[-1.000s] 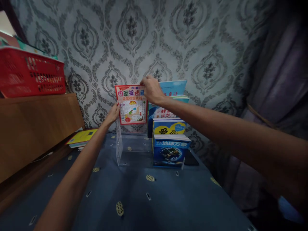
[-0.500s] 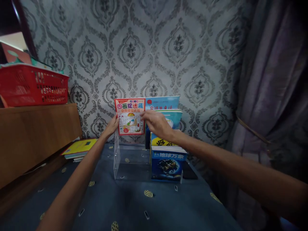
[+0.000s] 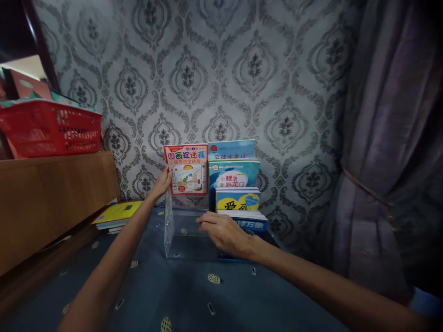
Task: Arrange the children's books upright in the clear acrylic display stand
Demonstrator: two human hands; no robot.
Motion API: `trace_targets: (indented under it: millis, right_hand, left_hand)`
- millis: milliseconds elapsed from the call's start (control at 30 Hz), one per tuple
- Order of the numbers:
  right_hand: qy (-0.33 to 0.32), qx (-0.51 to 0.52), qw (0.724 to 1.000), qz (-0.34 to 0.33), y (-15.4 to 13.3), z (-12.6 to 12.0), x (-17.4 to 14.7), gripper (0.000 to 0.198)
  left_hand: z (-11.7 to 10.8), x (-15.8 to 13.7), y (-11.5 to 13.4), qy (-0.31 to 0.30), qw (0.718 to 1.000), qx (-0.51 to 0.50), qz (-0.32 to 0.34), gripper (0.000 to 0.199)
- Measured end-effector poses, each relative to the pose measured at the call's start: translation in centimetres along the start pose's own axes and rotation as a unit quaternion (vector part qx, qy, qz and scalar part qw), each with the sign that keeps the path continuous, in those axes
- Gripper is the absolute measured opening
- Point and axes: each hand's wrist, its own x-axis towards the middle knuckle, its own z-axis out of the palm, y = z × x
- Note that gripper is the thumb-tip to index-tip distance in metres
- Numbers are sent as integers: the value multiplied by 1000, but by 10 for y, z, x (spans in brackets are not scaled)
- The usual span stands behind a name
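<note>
red picture book (image 3: pixel 186 168) upright, cover facing camera, long axis vertical; left hand (image 3: pixel 161 183) pinching its edge; right hand (image 3: pixel 222 233) loosely open, empty.

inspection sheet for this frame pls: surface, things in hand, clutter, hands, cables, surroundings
Surface: blue patterned cloth covering the table.
Things in hand: red picture book upright at the back of a clear acrylic rack; stepped row of books beside it.
Clutter: yellow book stack at left.
Hands: left hand on the red book's left edge; right hand at the rack's front, open.
Cables: nothing seen.
Surroundings: red basket on wooden cabinet, damask wallpaper, curtain.
</note>
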Motion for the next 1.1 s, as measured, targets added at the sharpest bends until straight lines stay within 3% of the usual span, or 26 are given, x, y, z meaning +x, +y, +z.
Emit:
trace_targets:
  millis: [300, 700, 1100]
  right_hand:
    - [-9, 34, 999, 42, 4, 7, -20, 28]
    - [-25, 63, 995, 79, 4, 20, -40, 30]
    - [-73, 98, 988, 95, -20, 30, -62, 31]
  left_hand:
    - [9, 7, 4, 22, 996, 71, -43, 34]
    - [2, 8, 18, 14, 984, 166, -68, 26]
    - [10, 10, 0, -40, 981, 176, -70, 28]
